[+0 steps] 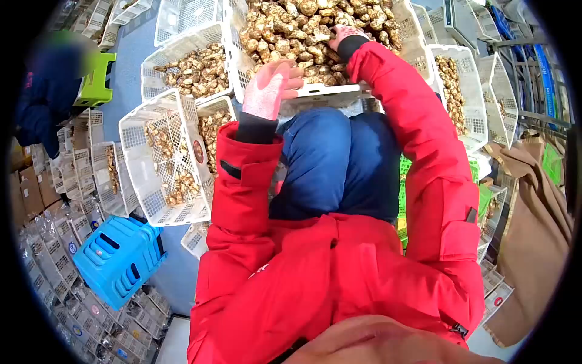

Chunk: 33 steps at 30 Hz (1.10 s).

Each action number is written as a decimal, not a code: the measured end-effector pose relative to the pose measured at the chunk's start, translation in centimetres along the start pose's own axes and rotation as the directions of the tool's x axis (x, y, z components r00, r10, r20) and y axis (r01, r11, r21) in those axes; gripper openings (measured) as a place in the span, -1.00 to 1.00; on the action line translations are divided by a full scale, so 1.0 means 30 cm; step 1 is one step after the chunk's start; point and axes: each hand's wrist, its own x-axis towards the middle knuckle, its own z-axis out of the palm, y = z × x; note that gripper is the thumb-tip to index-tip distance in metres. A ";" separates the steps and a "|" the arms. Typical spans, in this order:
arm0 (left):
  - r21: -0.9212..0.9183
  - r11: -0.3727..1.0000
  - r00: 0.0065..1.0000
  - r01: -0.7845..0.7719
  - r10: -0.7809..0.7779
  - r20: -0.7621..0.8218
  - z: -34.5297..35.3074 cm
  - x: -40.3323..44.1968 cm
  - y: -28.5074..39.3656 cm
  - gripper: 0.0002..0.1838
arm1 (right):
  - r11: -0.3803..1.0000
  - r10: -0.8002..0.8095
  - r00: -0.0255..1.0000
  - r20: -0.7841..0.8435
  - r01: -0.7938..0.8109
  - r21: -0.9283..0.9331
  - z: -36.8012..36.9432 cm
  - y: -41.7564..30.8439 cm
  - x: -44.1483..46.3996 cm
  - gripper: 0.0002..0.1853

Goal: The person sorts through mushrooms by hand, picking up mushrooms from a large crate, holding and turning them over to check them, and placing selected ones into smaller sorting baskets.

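The person is working at a big crate (330, 90) at twelve o'clock, where a thick layer of lumps (276, 39) is covering the bottom. The right hand (345, 35), toward one o'clock, is reaching in among them; its fingertips are partly hiding there, so one cannot tell whether they are gripping any. The left hand (271, 88), just short of twelve, is hovering by the near rim, fingers spreading wide and holding nothing. Some handling is probably done, as lumps are also lying in an upper crate (149, 82) at half past ten, a slanting crate (136, 156) near ten, showing bare mesh between patches, and a far crate (476, 104) at two. Much is seemingly remaining: the big crate is holding the most.
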 end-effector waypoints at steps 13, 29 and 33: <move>-0.022 1.000 0.998 -0.011 0.013 0.062 -0.027 0.029 -0.052 -0.62 | 0.420 0.020 0.975 0.222 -0.210 0.883 -0.014 0.191 -0.064 -0.53; 0.412 0.909 0.989 -0.063 0.112 -0.095 0.070 0.043 -0.017 -0.52 | -0.079 -0.235 0.955 0.179 -0.202 0.976 0.062 0.127 -0.023 -0.42; 0.809 0.588 0.981 0.000 0.157 -0.114 0.111 0.133 -0.095 -0.35 | -0.019 -0.300 0.940 0.164 -0.178 0.984 -0.155 -0.035 -0.277 -0.51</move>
